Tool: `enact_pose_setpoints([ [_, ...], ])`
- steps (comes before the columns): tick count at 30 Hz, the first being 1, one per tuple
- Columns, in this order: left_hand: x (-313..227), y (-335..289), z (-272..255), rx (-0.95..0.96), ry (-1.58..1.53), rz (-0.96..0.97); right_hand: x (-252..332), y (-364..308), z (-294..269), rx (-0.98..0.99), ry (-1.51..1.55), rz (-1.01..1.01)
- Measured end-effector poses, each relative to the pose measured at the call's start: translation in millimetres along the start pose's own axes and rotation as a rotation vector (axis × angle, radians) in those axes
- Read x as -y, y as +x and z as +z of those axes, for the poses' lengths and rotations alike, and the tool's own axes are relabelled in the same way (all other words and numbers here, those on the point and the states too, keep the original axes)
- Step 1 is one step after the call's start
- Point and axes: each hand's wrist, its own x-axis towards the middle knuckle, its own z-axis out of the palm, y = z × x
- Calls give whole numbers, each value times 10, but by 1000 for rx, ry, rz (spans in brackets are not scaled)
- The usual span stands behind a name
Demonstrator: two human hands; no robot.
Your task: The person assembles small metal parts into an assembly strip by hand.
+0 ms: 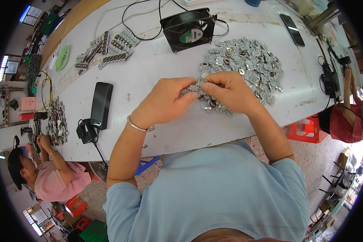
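Note:
My left hand point(165, 101) is closed around a short row of small silvery metal parts point(195, 87), with thumb and fingers on either side of it. My right hand point(232, 92) meets it at the other end, thumb and forefinger pinched together there. Whether a separate part sits in that pinch is too small to make out. Under and beyond my right hand spreads a loose pile of similar small metal parts point(254, 64), some with dark oval openings.
Finished-looking rows of parts point(116, 46) lie at the far left. A black fan point(188, 30) stands behind my hands. A black power adapter box point(101, 105) lies left, a phone point(292, 30) far right. Two people point(58, 177) sit at the table's sides; the left one handles another pile point(57, 123).

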Motion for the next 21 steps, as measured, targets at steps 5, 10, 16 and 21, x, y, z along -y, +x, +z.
enact_pose_setpoints([
  [5, 14, -7, -164, 371, -257, -310, -9, -5, -25, 81, 69, -92],
  [10, 174, -58, -139, 331, -374, -156, -26, 33, -4, 210, 357, 88],
  [16, 324, -47, 96, -160, 148, 67, -130, 121, 58, -5, 55, -58],
  [21, 220, -49, 140, -298, 404, 205, -6, 150, 67, -5, 10, -19],
])
